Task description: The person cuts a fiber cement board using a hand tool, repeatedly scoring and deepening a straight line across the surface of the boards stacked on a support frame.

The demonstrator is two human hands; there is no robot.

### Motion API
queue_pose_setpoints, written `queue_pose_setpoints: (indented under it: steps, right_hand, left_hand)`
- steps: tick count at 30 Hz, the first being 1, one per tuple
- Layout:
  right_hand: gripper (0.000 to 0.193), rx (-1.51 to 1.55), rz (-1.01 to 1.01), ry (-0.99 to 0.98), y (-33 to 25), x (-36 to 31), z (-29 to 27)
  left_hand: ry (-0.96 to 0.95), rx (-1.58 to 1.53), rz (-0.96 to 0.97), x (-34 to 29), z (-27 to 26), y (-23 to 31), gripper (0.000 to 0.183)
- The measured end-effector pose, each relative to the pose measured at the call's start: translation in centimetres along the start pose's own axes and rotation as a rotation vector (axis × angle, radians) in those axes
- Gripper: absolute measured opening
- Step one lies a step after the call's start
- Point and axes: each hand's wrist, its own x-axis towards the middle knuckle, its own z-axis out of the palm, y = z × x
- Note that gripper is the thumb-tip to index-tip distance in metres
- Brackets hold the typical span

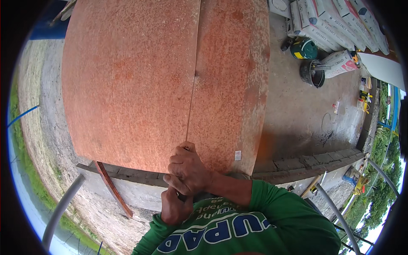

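A large reddish-brown wooden sheet [140, 85] lies in front of me, scattered with light dust or shavings. A narrow straight line runs across it from the far edge down to my hands, with a small dark spot partway along. Over the near end of that line my right hand [187, 168] is closed in a fist. My left hand [174, 208] is closed just below it, nearer my body, the two touching. A dark bit shows at the top of the right fist and another between the hands; what they grip is mostly hidden.
Stacked white bags [335, 21] stand at the far right, near a green bucket [307, 49] and a black bucket [312, 74]. A block ledge [306, 163] runs along the near side. Grey pipes [63, 204] and a reddish timber [114, 189] stand close to me.
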Motion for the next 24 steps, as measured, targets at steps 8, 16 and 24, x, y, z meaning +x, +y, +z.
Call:
queue_pose_setpoints:
  steps: [8,16,24]
  right_hand:
    - [0.035,-0.051,-0.001,0.173,14.3,9.5,-4.2]
    - [0.031,-0.027,-0.036,0.042,0.1,1.3,0.2]
    - [0.037,0.153,0.216,0.107,14.9,11.3,-4.9]
  left_hand:
    - [0.056,0.089,-0.005,16.2,3.7,-1.7,0.019]
    - [-0.007,0.457,0.014,-3.0,-1.3,-1.2,0.056]
    - [0.064,0.092,0.075,18.0,3.4,-3.7,0.015]
